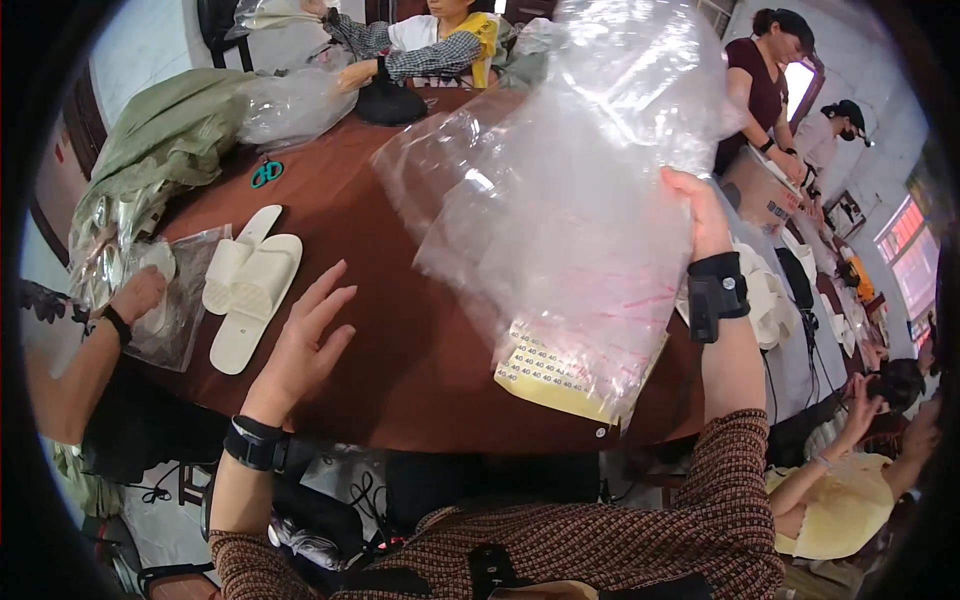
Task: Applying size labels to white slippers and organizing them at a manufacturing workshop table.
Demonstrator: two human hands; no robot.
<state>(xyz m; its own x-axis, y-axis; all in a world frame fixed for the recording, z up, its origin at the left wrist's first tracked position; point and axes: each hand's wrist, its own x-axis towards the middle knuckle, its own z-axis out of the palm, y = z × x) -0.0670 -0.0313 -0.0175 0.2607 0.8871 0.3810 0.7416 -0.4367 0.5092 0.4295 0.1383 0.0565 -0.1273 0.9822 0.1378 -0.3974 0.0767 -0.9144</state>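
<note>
A co-worker's hand [140,292], with a dark band at the wrist, is at a clear packet [190,335] just left of the cream slippers [262,282]; a pale thing shows by its fingers, but whether it lies inside the packet I cannot tell. A green sack [165,130] is heaped beyond the slippers, up and to their left. The slippers themselves lie side by side and touching, pointing opposite ways, on the brown counter [400,330]. Teal-handled scissors [267,176] lie just beyond them. The left hand [302,345] is raised just to the right of the slippers, its fingers spread and its palm holding nothing. Beyond the slippers, across the counter, a person in checked sleeves [445,55] has one hand at more clear plastic [295,105].

Well to the right of the slippers, a yellow-edged sheet of stickers [540,378] shows at the lower end of a bundle of clear plastic bags [600,200]; whether it is held with them or rests on the counter, I cannot tell. The right hand [705,220], farther still from the slippers, is closed on the bundle's right edge, its fingers partly hidden by the plastic. A cardboard box [765,195] stands at the far right of the slippers, beside a person in dark red [752,85].
</note>
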